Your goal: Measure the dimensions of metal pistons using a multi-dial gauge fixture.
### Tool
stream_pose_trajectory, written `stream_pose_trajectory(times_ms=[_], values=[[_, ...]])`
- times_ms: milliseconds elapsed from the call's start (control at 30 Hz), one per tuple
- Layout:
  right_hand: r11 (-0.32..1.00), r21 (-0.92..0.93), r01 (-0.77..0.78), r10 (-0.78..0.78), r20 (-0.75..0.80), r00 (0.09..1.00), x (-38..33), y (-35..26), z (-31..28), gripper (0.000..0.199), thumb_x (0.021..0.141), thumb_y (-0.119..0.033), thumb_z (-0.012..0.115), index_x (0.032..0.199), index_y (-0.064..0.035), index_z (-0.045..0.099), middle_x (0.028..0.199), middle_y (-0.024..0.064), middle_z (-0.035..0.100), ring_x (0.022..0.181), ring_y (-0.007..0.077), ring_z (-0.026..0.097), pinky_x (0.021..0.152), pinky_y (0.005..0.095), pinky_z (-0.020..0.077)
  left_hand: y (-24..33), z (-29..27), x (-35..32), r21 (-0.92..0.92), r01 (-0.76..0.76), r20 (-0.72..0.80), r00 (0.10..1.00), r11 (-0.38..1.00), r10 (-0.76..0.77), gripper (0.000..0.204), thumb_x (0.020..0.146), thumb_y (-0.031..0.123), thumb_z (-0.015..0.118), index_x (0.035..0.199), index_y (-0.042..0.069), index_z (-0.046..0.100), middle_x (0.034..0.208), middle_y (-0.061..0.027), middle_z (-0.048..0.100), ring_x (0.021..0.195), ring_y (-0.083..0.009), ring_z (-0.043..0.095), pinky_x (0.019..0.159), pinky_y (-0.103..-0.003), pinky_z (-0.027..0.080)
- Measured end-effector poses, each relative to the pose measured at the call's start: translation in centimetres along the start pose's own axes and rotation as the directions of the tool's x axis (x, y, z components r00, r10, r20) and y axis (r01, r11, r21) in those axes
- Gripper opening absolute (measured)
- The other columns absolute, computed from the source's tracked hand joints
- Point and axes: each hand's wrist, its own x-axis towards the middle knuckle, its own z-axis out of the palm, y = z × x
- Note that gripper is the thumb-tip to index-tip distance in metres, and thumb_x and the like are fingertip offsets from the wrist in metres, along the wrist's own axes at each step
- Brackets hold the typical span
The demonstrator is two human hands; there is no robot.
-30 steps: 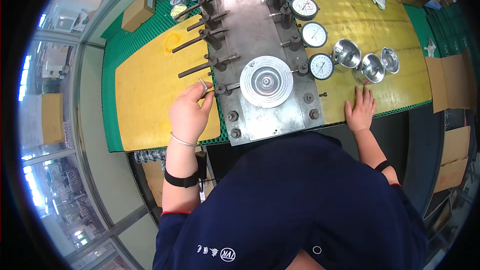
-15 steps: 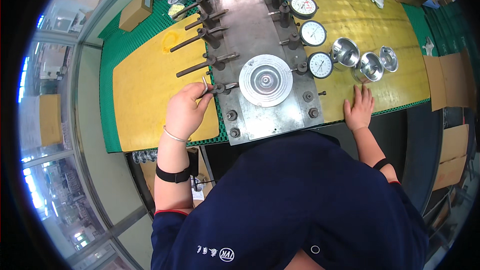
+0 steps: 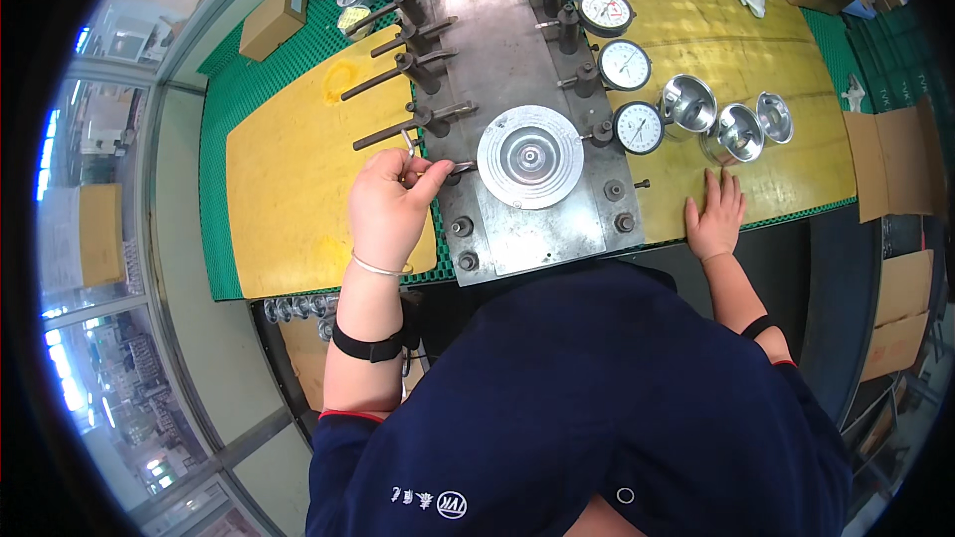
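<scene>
My left hand (image 3: 390, 204) is closed at the left edge of a thick steel plate (image 3: 537, 251), over the nearest clamp post on that side. A thin bent metal rod (image 3: 408, 142), like a hex key, sticks up from its fingers. Most of the post is hidden by the hand. Just right of the fingertips, a round ringed metal disc (image 3: 530, 158) lies flat on the plate, beside the nearest dial gauge (image 3: 638, 127). My right hand (image 3: 716, 224) rests on the yellow mat (image 3: 796, 174) with fingers stretched out, just short of the shiny metal cups (image 3: 738, 132), holding nothing.
Clamp posts with rods (image 3: 418, 73) line the plate's left side. More dial gauges (image 3: 624, 65) stand along the right. Bolts (image 3: 624, 224) rise from the near corners. A small cardboard box (image 3: 273, 20) stands at the back left, and an open carton (image 3: 895, 157) at the right edge.
My left hand has shifted right, closer to the disc, and now covers the clamp post that showed before. The bent rod has moved slightly away from me. My right hand stays put.
</scene>
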Motion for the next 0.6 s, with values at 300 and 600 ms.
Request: stream_pose_trajectory(times_ms=[300, 600], values=[[1.0, 0.013, 0.01, -0.009, -0.022, 1.0, 0.0, 0.2, 0.1, 0.059, 0.085, -0.038, 0.054, 0.137, -0.0121, 0.041, 0.143, 0.0175, 0.035, 0.135, 0.0374, 0.028, 0.11, 0.0526, 0.0211, -2.1, -1.1, -0.1, 0.187, -0.258, 0.165, 0.959, 0.948, 0.229, 0.018, 0.076, 0.009, 0.073, 0.091, 0.002, 0.066, 0.083, -0.0138, 0.064, 0.078, -0.0302, 0.062, 0.068, -0.035, 0.049], [1.0, 0.014, 0.003, -0.003, -0.01, 1.0, 0.0, 0.0, -0.1, 0.059, 0.086, -0.038, 0.054, 0.137, -0.0122, 0.042, 0.143, 0.0177, 0.035, 0.135, 0.0373, 0.028, 0.11, 0.0523, 0.0207, -2.1, -1.6, -0.3, 0.198, -0.24, 0.158, 0.965, 0.95, 0.211, 0.018, 0.076, 0.009, 0.071, 0.092, 0.001, 0.066, 0.085, -0.015, 0.065, 0.079, -0.0312, 0.062, 0.07, -0.035, 0.05]])
